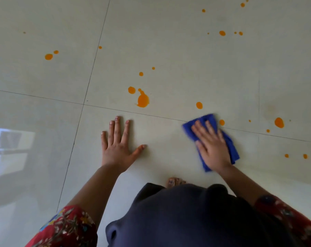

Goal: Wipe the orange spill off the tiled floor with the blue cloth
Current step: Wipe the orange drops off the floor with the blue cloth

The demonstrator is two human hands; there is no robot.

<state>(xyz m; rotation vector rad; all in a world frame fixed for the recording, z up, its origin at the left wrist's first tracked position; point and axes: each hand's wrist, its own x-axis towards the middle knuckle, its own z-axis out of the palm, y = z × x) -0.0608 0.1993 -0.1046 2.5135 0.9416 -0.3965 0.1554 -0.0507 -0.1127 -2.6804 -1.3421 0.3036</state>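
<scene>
- Both hands are down on the pale glossy tiled floor [169, 50].
- Left hand [118, 145]: flat, fingers spread and straight, holding nothing. It reads as a prop for body weight, and sits on the tile nearest the person, just inside the grout line [133, 113].
- Right hand [210, 145]: palm and straight fingers press down on the folded blue cloth [232, 150]. The fingers are not curled round it.
- Cloth lies flat on the floor across the same grout line. Its far edge is blurred, so I judge a wipe stroke is under way.
- Orange spill is scattered drops, not one pool. The largest orange blot [143, 100] sits just beyond the grout line, between the two hands and ahead of them.
- One small orange drop [222, 122] is just beside the cloth's far right corner. Another round orange drop [199, 105] is near, ahead of the cloth.
- More drops lie well apart on the far tiles and out to the right.
- Step: early wiping, with most of the spill untouched.
- Next move, as I judge it: push the cloth forward and right over the nearest drops, keeping pressure flat, then sweep left to the big blot. Smearing is the risk, so fold to a clean face if it streaks.
</scene>
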